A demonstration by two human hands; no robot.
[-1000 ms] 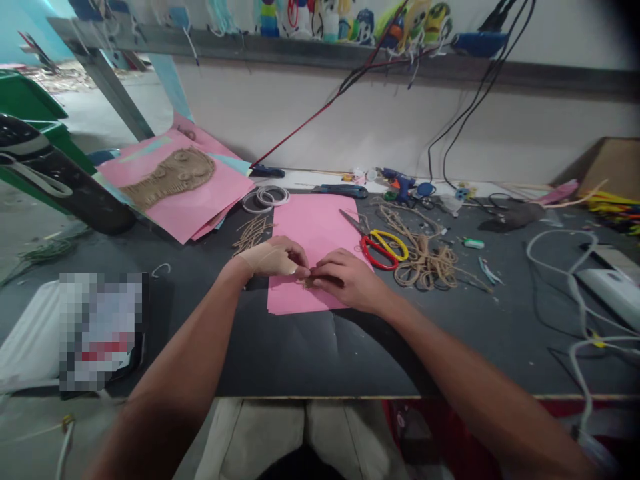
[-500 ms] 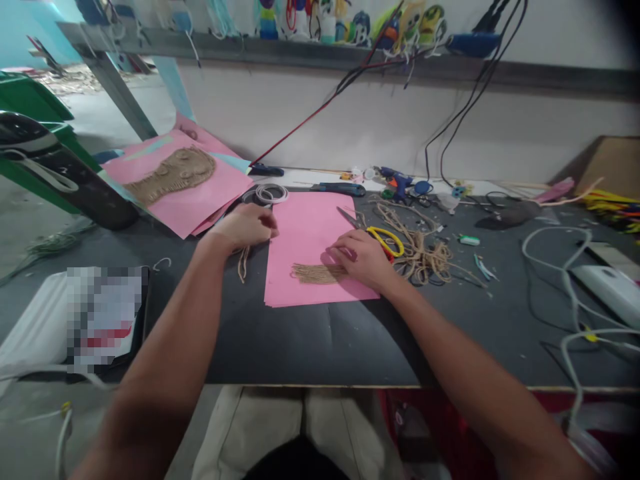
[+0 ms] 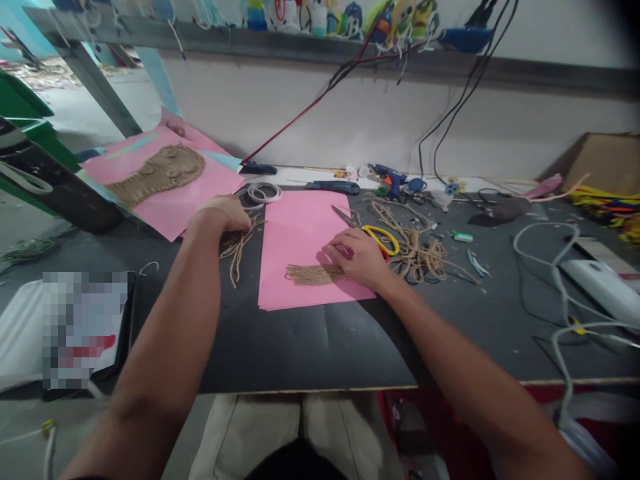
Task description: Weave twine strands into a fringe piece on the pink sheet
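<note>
My left hand (image 3: 227,213) reaches down onto a small heap of cut twine pieces (image 3: 236,261) left of the pink paper (image 3: 295,230). Its fingers curl downward and are mostly hidden by the back of the hand. Over the pink paper, my right hand (image 3: 359,257) rests at the right end of a flat bundle of twine strands (image 3: 310,274) laid side by side. Thumb and fingertips come together in a pinch; anything between them is too small to make out. Scissors with yellow handles (image 3: 383,240) lie just behind that hand.
Loose tangled twine (image 3: 420,257) spreads right of the paper. Behind are a coil (image 3: 264,193), a utility knife (image 3: 333,187) and a blue glue gun (image 3: 393,180). A twine-covered shape (image 3: 165,170) lies on sheets at left, near a dark bottle (image 3: 65,187). White cables (image 3: 557,267) loop at right.
My left hand has moved left from the pink paper's edge to the heap of twine pieces. My right hand stays at the twine bundle. The whole view has shifted slightly.
</note>
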